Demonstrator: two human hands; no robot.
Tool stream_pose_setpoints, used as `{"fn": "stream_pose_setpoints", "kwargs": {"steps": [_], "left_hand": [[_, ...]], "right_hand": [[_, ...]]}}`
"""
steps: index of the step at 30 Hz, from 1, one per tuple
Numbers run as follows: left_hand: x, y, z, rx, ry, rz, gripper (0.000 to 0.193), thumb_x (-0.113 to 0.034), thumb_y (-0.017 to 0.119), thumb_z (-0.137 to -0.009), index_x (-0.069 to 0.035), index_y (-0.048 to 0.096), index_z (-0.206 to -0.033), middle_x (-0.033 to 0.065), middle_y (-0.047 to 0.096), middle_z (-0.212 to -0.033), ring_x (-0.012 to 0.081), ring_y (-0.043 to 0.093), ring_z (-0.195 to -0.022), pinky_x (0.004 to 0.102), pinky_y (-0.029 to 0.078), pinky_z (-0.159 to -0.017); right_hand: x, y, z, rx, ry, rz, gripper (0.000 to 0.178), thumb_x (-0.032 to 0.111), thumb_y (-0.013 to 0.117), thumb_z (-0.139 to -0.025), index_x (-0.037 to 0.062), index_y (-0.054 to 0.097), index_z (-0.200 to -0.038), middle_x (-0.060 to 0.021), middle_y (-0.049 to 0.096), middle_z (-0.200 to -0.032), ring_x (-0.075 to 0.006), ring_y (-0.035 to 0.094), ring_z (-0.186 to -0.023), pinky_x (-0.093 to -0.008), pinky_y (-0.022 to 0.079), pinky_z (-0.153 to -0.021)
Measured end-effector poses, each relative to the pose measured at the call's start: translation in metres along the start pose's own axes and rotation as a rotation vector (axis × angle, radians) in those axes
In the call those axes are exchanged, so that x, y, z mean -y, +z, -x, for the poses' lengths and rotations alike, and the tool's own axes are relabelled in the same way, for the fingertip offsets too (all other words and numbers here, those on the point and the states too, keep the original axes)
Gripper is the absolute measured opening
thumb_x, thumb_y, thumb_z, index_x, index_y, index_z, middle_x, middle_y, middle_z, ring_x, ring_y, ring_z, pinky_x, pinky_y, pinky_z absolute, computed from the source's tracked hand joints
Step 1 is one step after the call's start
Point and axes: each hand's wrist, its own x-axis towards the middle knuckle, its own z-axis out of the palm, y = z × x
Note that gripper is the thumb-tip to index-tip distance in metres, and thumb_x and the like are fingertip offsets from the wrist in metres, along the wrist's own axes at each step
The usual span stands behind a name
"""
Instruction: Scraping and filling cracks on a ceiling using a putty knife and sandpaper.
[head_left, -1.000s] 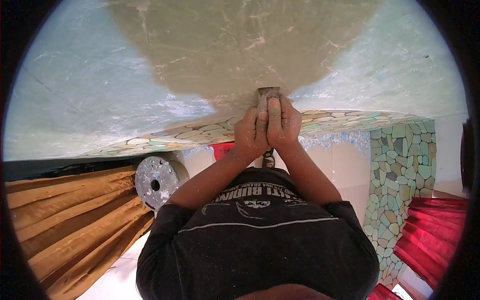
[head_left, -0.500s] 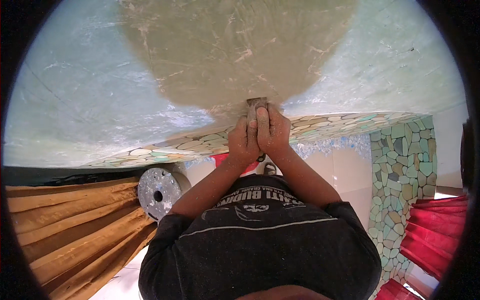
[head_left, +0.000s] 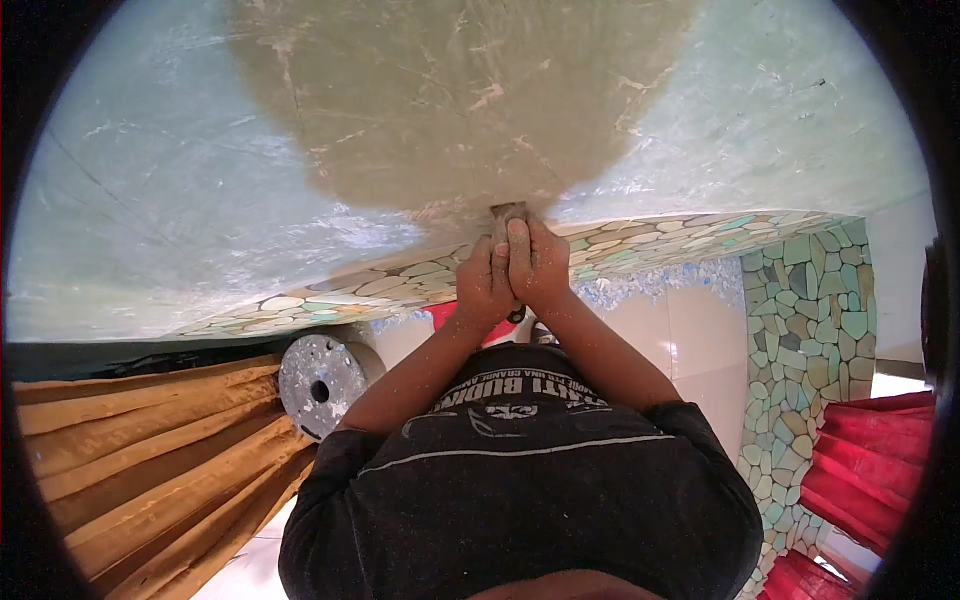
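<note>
Both dusty hands are closed together round a scraper [head_left: 509, 211] with a short flat blade. My left hand [head_left: 484, 284] wraps the handle from the left, and my right hand [head_left: 543, 262] grips it from the right with fingers lying along it toward the blade. The handle's dark end shows below the hands. The blade is at the pale green wall [head_left: 440, 110], low down near its lower border; whether its edge is pressed flat cannot be made out. Scratches and light scraped marks cover the wall, and a broad shadow lies across its middle.
A band of stone mosaic [head_left: 390, 280] runs under the wall, and another strip of green mosaic [head_left: 800, 330] lies at right. A speckled grey spool [head_left: 300, 375] stands at left beside an orange curtain [head_left: 150, 440]. Paint flakes [head_left: 640, 287] litter the floor. Red cloth [head_left: 870, 460] hangs at right.
My hands and the scraper have moved slightly down and to the left along the wall. The grip stays the same.
</note>
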Motion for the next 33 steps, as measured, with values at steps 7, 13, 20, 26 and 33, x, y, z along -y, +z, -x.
{"fn": "stream_pose_setpoints", "kwargs": {"steps": [7, 13, 20, 26, 33], "left_hand": [[-0.007, -0.010, -0.006, 0.007, 0.195, -0.212, 0.028, -0.028, 0.043, -0.103, -0.003, 0.051, -0.094, 0.0196, 0.055, -0.071, 0.0363, 0.055, -0.060, 0.0438, 0.042, -0.054], [-0.004, -0.005, -0.004, 0.001, 0.046, -0.056, 0.028, -0.025, 0.045, -0.102, -0.002, 0.050, -0.087, 0.0234, 0.055, -0.068, 0.0442, 0.054, -0.059, 0.0445, 0.042, -0.051], [-0.017, -0.005, -0.006, -0.029, 0.049, -0.028, 0.028, -0.027, 0.046, -0.101, -0.003, 0.051, -0.088, 0.0243, 0.054, -0.066, 0.0453, 0.055, -0.060, 0.0448, 0.042, -0.051], [-0.008, 0.002, -0.007, 0.029, 0.036, -0.024, 0.028, -0.027, 0.044, -0.102, -0.001, 0.049, -0.092, 0.0272, 0.056, -0.070, 0.0495, 0.056, -0.066, 0.0505, 0.043, -0.055], [0.017, 0.010, 0.022, 0.281, -0.209, 0.006, 0.027, -0.026, 0.044, -0.101, 0.000, 0.046, -0.095, 0.0307, 0.057, -0.075, 0.0542, 0.055, -0.077, 0.0542, 0.042, -0.061]], "right_hand": [[0.019, -0.003, -0.006, 0.020, 0.065, 0.009, 0.016, 0.016, 0.055, -0.094, 0.0008, 0.061, -0.093, -0.0214, 0.062, -0.071, -0.0418, 0.062, -0.063, -0.0450, 0.048, -0.052], [0.005, 0.002, 0.001, -0.043, 0.063, -0.052, 0.018, 0.017, 0.055, -0.095, 0.0004, 0.061, -0.092, -0.0224, 0.062, -0.071, -0.0425, 0.062, -0.062, -0.0447, 0.048, -0.053], [0.027, -0.008, -0.014, -0.022, 0.127, -0.043, 0.019, 0.018, 0.055, -0.095, 0.0010, 0.060, -0.088, -0.0235, 0.060, -0.068, -0.0438, 0.060, -0.061, -0.0451, 0.047, -0.053], [-0.007, -0.004, 0.004, -0.030, 0.129, -0.017, 0.025, 0.022, 0.052, -0.097, 0.0010, 0.058, -0.084, -0.0230, 0.059, -0.068, -0.0437, 0.060, -0.062, -0.0438, 0.046, -0.052], [-0.038, -0.009, 0.045, 0.069, 0.373, 0.011, 0.027, 0.023, 0.049, -0.098, 0.0005, 0.059, -0.086, -0.0216, 0.061, -0.070, -0.0386, 0.062, -0.062, -0.0428, 0.047, -0.058]]}}
